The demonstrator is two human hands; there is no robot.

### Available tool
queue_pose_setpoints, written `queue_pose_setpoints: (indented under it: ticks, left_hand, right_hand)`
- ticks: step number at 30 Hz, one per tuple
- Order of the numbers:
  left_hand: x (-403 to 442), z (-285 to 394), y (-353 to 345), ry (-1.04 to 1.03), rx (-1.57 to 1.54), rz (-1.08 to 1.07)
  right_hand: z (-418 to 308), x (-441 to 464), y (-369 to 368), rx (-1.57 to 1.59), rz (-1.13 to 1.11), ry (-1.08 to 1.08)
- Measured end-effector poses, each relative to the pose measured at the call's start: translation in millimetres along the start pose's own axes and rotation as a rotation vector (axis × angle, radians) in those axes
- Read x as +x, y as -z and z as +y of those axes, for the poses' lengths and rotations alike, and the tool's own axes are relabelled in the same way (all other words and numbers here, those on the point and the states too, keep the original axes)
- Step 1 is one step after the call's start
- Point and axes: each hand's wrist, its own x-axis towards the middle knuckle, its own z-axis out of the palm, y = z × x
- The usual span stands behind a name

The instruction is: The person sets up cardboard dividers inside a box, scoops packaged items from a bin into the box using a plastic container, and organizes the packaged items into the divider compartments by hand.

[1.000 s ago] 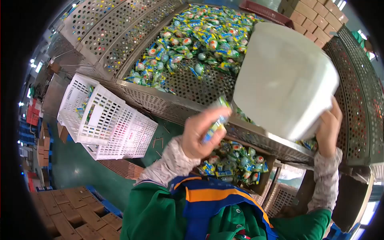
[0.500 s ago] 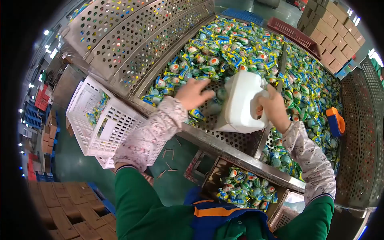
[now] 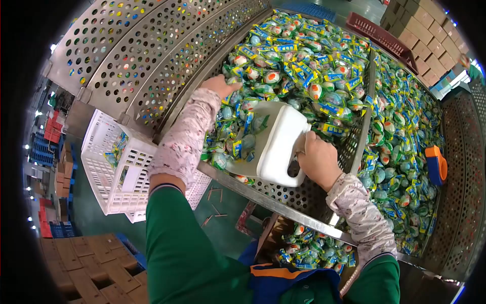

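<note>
My right hand (image 3: 320,158) is closed around the handle of a white plastic jug (image 3: 284,147), cut open on its left side like a scoop. Several wrapped candies (image 3: 248,143) lie in its opening, in clear green, blue and yellow wrappers. The jug rests tilted on the perforated metal floor of a bin, with heaped candies (image 3: 304,63) behind it. Up at the bin's left edge, my left hand (image 3: 221,86) reaches onto the candies. Its thumb is stretched out to the right; the other fingertips are partly hidden.
A metal divider (image 3: 365,129) separates a second candy heap (image 3: 397,147) on the right, where an orange-and-blue tool (image 3: 436,165) lies. At left stands a white crate (image 3: 109,175). Below the bin's front rim (image 3: 273,204) is a box of candies (image 3: 316,248). Cartons (image 3: 93,268) are stacked lower left.
The jug has moved left and nearer the front rim, and candies now show in its opening. My left hand has moved up and left, from beside the jug to the bin's left edge.
</note>
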Motion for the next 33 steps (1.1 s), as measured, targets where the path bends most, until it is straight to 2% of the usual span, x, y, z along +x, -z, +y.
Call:
queue_pose_setpoints:
  ticks: [1, 2, 4, 5, 7, 8, 9, 10, 11, 12, 14, 16, 17, 19, 20, 21, 22, 24, 25, 26, 28, 29, 30, 32, 33]
  left_hand:
    - [10.0, -1.7, 4.8, 0.017, 0.046, -0.101]
    - [16.1, -9.2, -0.1, 0.013, 0.056, -0.097]
    - [28.9, -26.8, -22.8, -0.061, -0.116, 0.01]
    - [30.0, -26.7, -23.1, -0.128, -0.155, -0.209]
    - [-2.3, 6.6, -21.4, -0.121, -0.177, -0.435]
    - [-38.4, 29.6, -15.8, -0.159, -0.247, -0.381]
    - [-57.4, 36.2, -27.6, -0.279, -0.465, -0.415]
    - [-55.4, 36.9, -51.9, -0.183, -0.318, -0.437]
    - [-57.9, 24.9, -89.5, -0.359, -0.577, -0.603]
    - [-86.6, 41.6, -81.9, -0.506, -0.538, -0.752]
    - [-137.0, 73.4, -55.3, -0.482, 0.003, -0.569]
    - [-162.0, 65.5, -38.3, -0.694, -0.063, -0.021]
    - [-158.4, 58.2, -24.6, -0.723, -0.056, 0.193]
    - [-131.2, 24.2, -16.6, -0.559, 0.138, 0.441]
    - [-118.0, 7.2, -14.4, -0.36, 0.347, 0.405]
    - [-99.7, -9.0, -11.9, -0.142, 0.483, 0.192]
    - [-94.5, -8.3, -15.1, -0.146, 0.488, 0.193]
    - [-87.3, -3.2, -26.6, -0.053, 0.707, 0.002]
    - [-81.7, -5.4, -40.8, -0.027, 0.534, 0.022]
    - [-79.7, 0.5, -40.4, -0.036, 0.535, 0.018]
    - [-73.9, 10.1, -34.7, 0.047, 0.343, -0.153]
    - [-68.2, 12.8, -33.7, 0.035, 0.206, -0.227]
    - [-68.2, 15.0, -38.5, 0.033, 0.217, -0.228]
    - [-76.1, 26.3, -58.4, -0.302, 0.148, -0.3]
    - [-84.9, 37.8, -50.3, -0.396, 0.199, -0.348]
  right_hand:
    - [5.7, -0.7, -4.8, -0.024, 0.09, 0.068]
    - [3.0, -0.3, 2.7, -0.016, 0.098, 0.064]
    - [-6.6, -0.4, 22.1, -0.094, 0.339, 0.405]
    - [-6.0, 1.0, 20.9, -0.073, 0.26, 0.512]
    - [-12.0, 1.4, 23.6, -0.067, 0.126, 0.698]
    - [-11.8, 2.6, 21.6, -0.054, 0.131, 0.689]
    - [-10.9, 4.3, 19.9, -0.021, 0.05, 0.717]
    - [-10.0, 5.3, 18.8, 0.009, -0.031, 0.748]
    - [-6.8, 4.4, 18.6, 0.017, -0.047, 0.744]
    - [-5.5, 3.0, 24.0, 0.053, -0.06, 0.765]
    - [-5.4, -1.8, 26.7, 0.117, -0.12, 0.777]
    - [-5.5, -2.4, 25.3, 0.128, -0.061, 0.822]
    - [-5.6, -1.8, 25.2, 0.128, 0.014, 0.861]
    - [-6.1, -3.5, 26.2, 0.14, 0.039, 0.868]
    - [-6.4, -4.9, 26.4, 0.143, 0.056, 0.874]
    - [-6.5, -6.1, 25.9, 0.149, 0.06, 0.871]
    - [-6.2, -5.7, 25.2, 0.139, 0.04, 0.869]
    - [-3.5, -4.1, 22.1, 0.129, 0.019, 0.859]
    - [-2.3, -4.1, 18.3, 0.131, 0.025, 0.861]
    - [-0.6, -4.2, 16.3, 0.128, 0.032, 0.864]
    - [2.0, -5.6, 15.2, 0.135, 0.022, 0.859]
    - [2.6, -5.1, 14.6, 0.128, 0.022, 0.865]
    - [3.1, -3.3, 14.3, 0.123, 0.026, 0.871]
    - [5.2, -2.3, 11.9, 0.125, 0.044, 0.874]
    - [5.0, -2.3, 10.3, 0.122, 0.054, 0.884]
